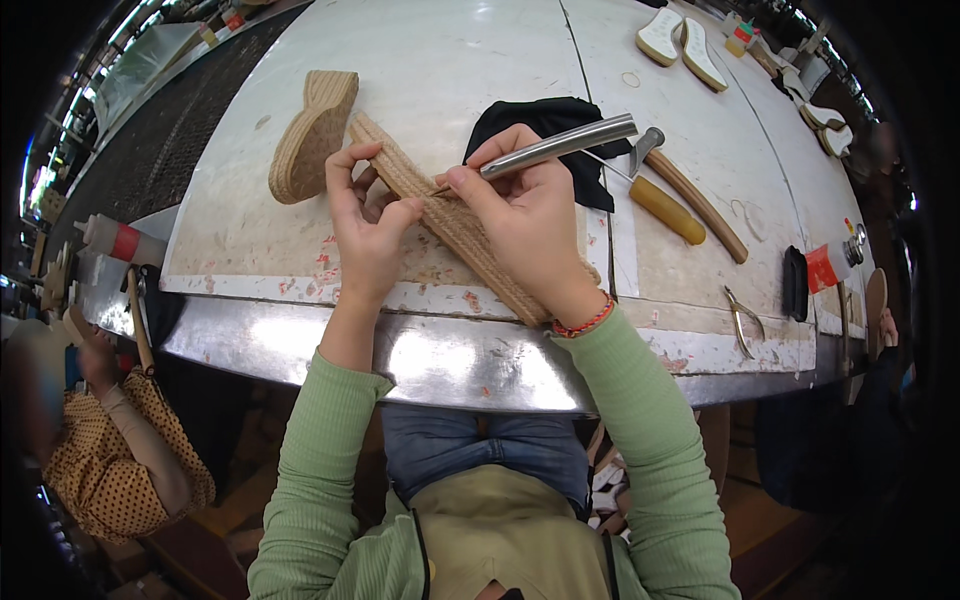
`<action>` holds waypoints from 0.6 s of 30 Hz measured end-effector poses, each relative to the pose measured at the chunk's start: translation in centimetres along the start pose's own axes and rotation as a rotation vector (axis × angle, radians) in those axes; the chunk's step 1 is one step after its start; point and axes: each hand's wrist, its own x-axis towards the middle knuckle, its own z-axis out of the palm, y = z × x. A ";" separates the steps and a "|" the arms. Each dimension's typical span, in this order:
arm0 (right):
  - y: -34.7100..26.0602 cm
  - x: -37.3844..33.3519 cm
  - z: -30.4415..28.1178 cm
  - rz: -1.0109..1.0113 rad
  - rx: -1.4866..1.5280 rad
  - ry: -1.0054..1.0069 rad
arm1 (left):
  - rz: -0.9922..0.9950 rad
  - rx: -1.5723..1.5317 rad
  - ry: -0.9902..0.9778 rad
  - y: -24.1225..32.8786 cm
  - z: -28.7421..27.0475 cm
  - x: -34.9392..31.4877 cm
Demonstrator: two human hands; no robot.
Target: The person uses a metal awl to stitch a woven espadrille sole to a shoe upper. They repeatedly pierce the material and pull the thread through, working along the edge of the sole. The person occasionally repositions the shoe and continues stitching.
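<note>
Head camera, looking down over a worn white workbench (pixel 450 60) with a metal front edge. A long woven jute strip (pixel 470 235), tan and ribbed, lies on the bench in front of the person. Its long axis runs diagonally, from the upper left near a jute-wrapped wedge sole (pixel 312 135) down to the lower right, where it passes under the right wrist toward the bench edge. The upper end points at the sole and sits just beside it; whether the two touch cannot be told.

The left hand (pixel 368 225) is curled closed on the strip, thumb and fingers pinching its upper part. The right hand (pixel 525 215) is wrapped around a silver metal tool (pixel 560 145), gripped like a pen. The handle angles up to the right and the tip meets the strip between the two hands.

Behind the right hand lies a black cloth (pixel 545 120). To its right are a yellow-handled tool (pixel 665 208) and a wooden-handled hammer (pixel 700 200), both lying diagonally. Pliers (pixel 742 322) rest near the front edge. Pale shoe soles (pixel 680 45) sit at the far right. Another person in a dotted garment (pixel 110 460) is at the lower left.
</note>
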 end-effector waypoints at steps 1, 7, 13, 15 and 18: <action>0.1 0.0 0.1 0.000 0.005 0.006 | 0.011 0.006 -0.007 -0.1 -0.1 0.0; 0.1 -0.1 0.2 -0.008 0.047 0.048 | 0.053 0.079 -0.022 -0.5 -0.2 0.2; -0.1 -0.7 1.2 -0.144 -0.043 0.067 | 0.067 0.102 0.001 -0.5 -0.4 0.1; -0.2 -0.9 1.2 -0.234 -0.115 0.035 | 0.046 0.066 0.001 -0.5 -0.1 0.1; 0.5 -0.8 1.2 -0.263 -0.130 0.040 | 0.048 0.043 0.009 -0.6 -0.1 0.0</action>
